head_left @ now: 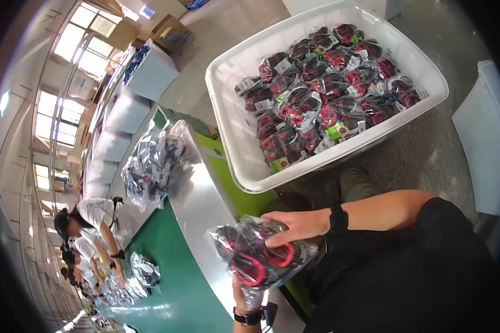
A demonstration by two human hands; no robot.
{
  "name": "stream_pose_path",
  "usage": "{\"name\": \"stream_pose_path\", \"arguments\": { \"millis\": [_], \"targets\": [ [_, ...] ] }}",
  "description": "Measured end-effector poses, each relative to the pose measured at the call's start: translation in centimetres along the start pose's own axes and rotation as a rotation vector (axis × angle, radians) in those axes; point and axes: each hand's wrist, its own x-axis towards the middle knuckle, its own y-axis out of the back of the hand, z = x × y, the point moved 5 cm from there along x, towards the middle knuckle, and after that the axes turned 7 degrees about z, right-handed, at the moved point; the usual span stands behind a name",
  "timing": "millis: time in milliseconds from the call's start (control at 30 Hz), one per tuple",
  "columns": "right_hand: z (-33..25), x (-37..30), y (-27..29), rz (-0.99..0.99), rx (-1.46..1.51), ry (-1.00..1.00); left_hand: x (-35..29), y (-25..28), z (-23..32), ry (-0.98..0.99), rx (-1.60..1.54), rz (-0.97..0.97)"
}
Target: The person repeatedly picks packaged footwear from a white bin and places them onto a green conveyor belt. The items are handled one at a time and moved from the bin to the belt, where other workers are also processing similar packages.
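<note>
Clear plastic bags of black-and-red shoes point(250, 270) are held between my two hands, over the metal edge of the work table. My right hand point(297, 225) grips them from above, its thumb and fingers pressed on the plastic. From below, my left hand point(240, 295) holds the near end; the bags hide most of its fingers. Beyond my right forearm stands a large white plastic tub point(226, 119), holding many similar bagged shoes point(328, 100), some with green tags. Dark bands are on both my wrists.
A green conveyor belt point(189, 277) runs along the metal table edge point(191, 191). A heap of clear bags with dark items point(153, 164) lies on its far end. Several people point(89, 227) work along the opposite side. White bins point(150, 72) line the back; another point(480, 133) stands at right.
</note>
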Motion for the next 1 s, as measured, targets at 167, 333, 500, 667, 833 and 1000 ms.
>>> {"name": "stream_pose_path", "arguments": {
  "millis": [167,333,500,667,833,1000],
  "targets": [
    [-0.5,-1.8,2.8,0.172,-0.017,0.066,0.5,-1.1,-1.5,0.064,0.152,-0.006],
    [-4.6,-1.2,9.3,0.338,0.329,0.214,1.8,-1.4,-0.6,0.058,0.209,0.01],
    [-6.5,-2.3,18.1,0.81,0.291,0.343,1.5,1.5,0.5,-0.028,0.224,0.172],
    [-2.8,-8.1,21.0,1.023,-0.275,-0.049,-0.7,5.2,0.5,-0.016,0.26,0.379],
    [-4.2,-8.4,20.1,0.988,-0.707,0.356,-1.7,8.9,0.7,0.032,0.24,0.503],
    [-4.2,-0.6,19.1,0.77,-1.201,0.437,-0.5,10.6,0.2,0.074,0.237,0.446]
  ]
}}
